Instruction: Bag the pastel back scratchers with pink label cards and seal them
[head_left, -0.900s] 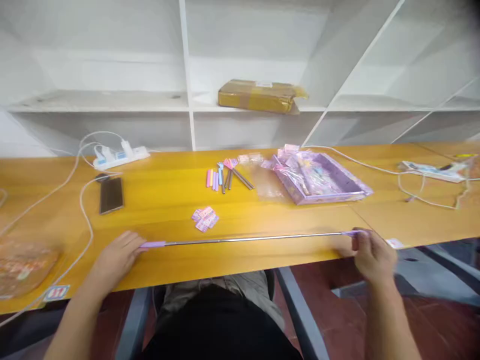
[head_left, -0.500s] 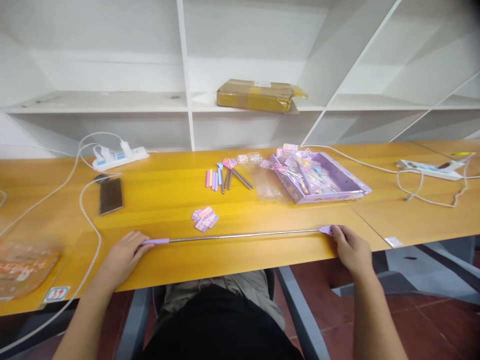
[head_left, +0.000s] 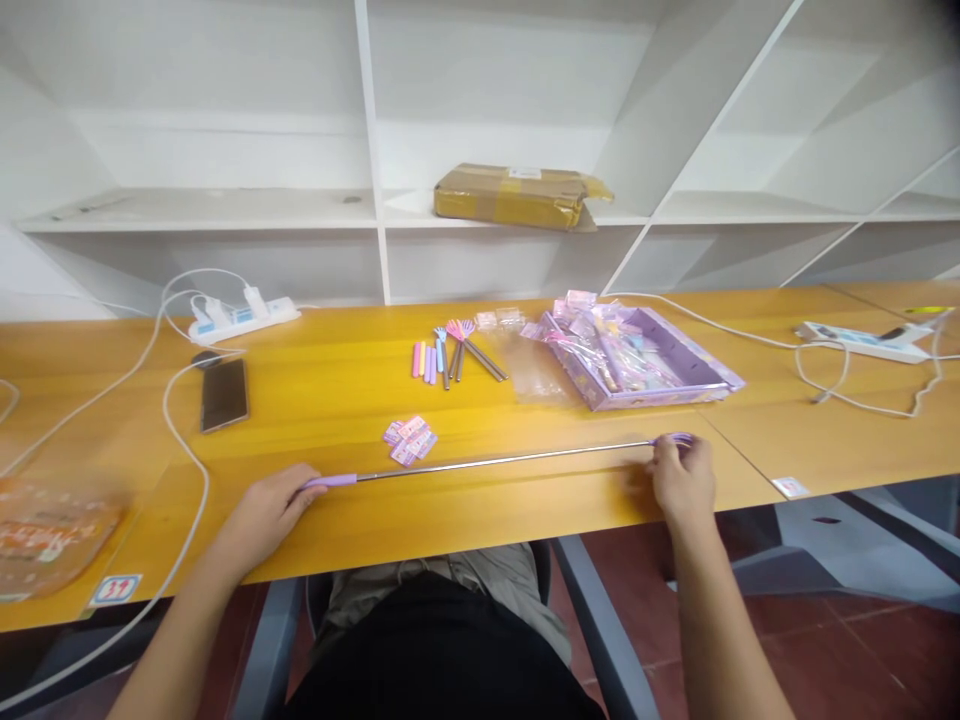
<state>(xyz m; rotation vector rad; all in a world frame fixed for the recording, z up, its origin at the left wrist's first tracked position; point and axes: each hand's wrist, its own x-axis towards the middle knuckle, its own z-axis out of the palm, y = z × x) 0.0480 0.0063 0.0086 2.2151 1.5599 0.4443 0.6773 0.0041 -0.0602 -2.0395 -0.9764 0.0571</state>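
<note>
A telescopic back scratcher (head_left: 495, 461) stretches sideways above the front of the table, drawn out long. My left hand (head_left: 271, 508) is closed on its purple handle. At the other end, my right hand (head_left: 684, 480) grips the purple claw head, which the fingers partly hide. Several small printed cards (head_left: 410, 440) lie just behind the rod. Farther back are several loose coloured handle sleeves (head_left: 429, 363) in a row, beside several short metal rods with claw heads (head_left: 474, 350) in blue, pink and purple.
A purple display box (head_left: 652, 398) holds plastic-wrapped pieces, with clear bags (head_left: 534, 375) beside it. At left are a phone (head_left: 224, 394), a power strip (head_left: 247, 318), cables and an orange package (head_left: 56, 540). Another power strip (head_left: 862, 341) lies right; a taped carton (head_left: 517, 195) sits on the shelf.
My right hand has moved slightly left and up, its fingers now covering more of the claw head. My left hand has shifted a little right with the handle.
</note>
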